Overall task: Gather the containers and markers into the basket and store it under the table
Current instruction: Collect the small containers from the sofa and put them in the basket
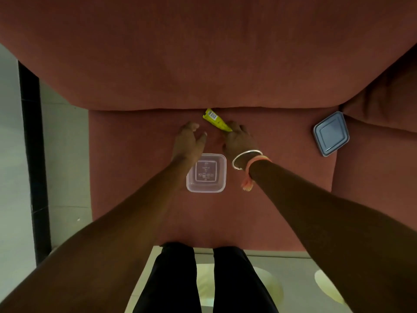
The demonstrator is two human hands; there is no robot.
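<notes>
A yellow marker (214, 119) lies at the back of the sofa seat, by the crease under the backrest. My right hand (239, 141) has its fingers closed on the marker's near end. My left hand (189, 141) hovers just left of it, fingers apart and holding nothing. A clear square container (206, 173) sits open side up on the seat, partly under my left wrist. A second container with a blue-grey lid (331, 133) rests at the seat's right side against the armrest. No basket is in view.
The reddish-brown sofa (203, 64) fills the view, with its armrest (372, 154) on the right. A black vertical post (31, 154) and pale floor lie to the left. My legs in black trousers (203, 279) stand at the seat's front edge on a patterned rug.
</notes>
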